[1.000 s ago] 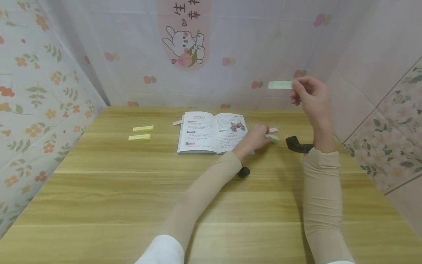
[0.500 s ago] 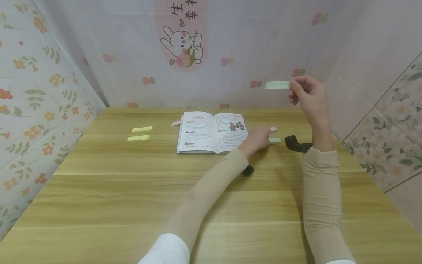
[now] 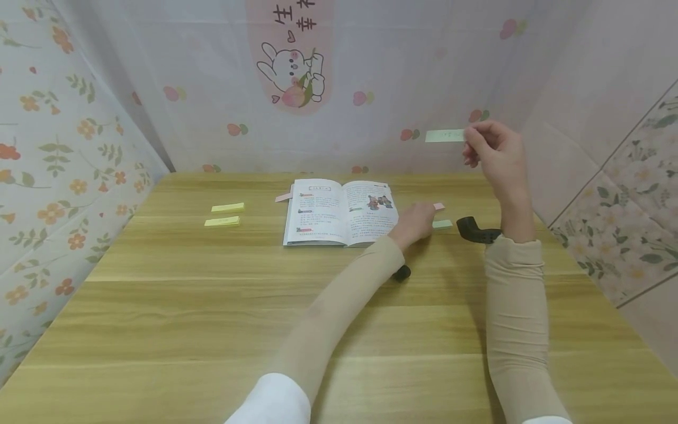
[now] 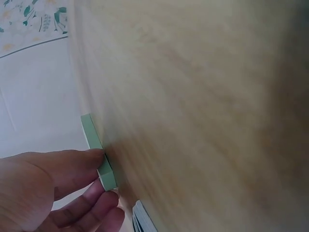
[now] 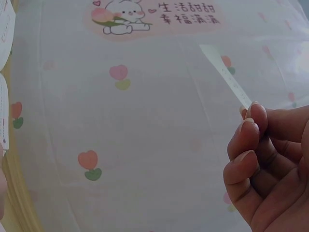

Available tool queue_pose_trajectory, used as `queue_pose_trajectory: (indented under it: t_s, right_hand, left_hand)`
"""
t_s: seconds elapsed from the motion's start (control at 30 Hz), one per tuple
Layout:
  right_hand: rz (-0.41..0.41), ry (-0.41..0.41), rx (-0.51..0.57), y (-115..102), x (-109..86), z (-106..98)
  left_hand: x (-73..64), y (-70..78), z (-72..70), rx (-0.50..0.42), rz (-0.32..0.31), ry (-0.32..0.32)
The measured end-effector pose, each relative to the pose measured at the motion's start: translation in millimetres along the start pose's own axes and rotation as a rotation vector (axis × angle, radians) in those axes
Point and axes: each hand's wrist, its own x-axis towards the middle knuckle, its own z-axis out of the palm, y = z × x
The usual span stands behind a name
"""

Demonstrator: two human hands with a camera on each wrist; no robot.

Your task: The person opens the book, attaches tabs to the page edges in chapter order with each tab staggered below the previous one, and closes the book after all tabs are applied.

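My right hand (image 3: 500, 156) is raised above the far right of the table and pinches one end of a pale green sticky-note strip (image 3: 445, 136). Faint writing shows on the strip, which points left in the head view. Down at the table, my left hand (image 3: 415, 224) pinches a pad of green sticky notes (image 4: 91, 133) between thumb and fingers. The pad's free end (image 3: 442, 224) sticks out to the right of that hand. Left of it lies an open book (image 3: 318, 215), its right page partly covered by the hand.
Two yellow sticky-note pads (image 3: 228, 208) lie on the wooden table (image 3: 175, 318) at left. A pink strip (image 3: 283, 198) juts from the book's left edge; another pink piece (image 3: 438, 206) shows beyond my left hand. A patterned curtain (image 3: 212, 88) hangs behind the table.
My left hand has shifted slightly right, and the green pad has turned flatter and straighter on the table. The right hand holds the strip almost still.
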Motion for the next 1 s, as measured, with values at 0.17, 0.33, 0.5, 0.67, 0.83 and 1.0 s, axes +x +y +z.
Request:
queue_pose_trajectory:
  t_s: [0.17,0.33,0.5,0.67,0.83,1.0]
  right_hand:
    - [0.004,-0.006,0.007,1.0,-0.3,0.2]
    - [-0.002,-0.006,0.014,0.8,-0.4,-0.8]
    - [0.0,-0.003,0.001,0.9,-0.8,-0.3]
    - [0.016,-0.001,-0.005,2.1,-0.4,1.4]
    - [0.038,-0.009,-0.04,5.5,0.7,2.3]
    - [0.063,-0.021,-0.032,12.2,2.7,4.7]
  left_hand:
    - [-1.4,0.3,1.5,0.032,0.0,-0.013]
    - [-3.4,4.5,-0.1,0.065,-0.02,-0.017]
    - [-6.2,4.6,-2.5,0.067,-0.028,-0.015]
    - [-12.6,-2.1,-9.4,0.059,0.002,0.014]
    - [-23.6,-12.9,-24.6,0.058,0.027,0.051]
    - [-33.8,-24.7,-35.9,0.005,0.001,0.09]
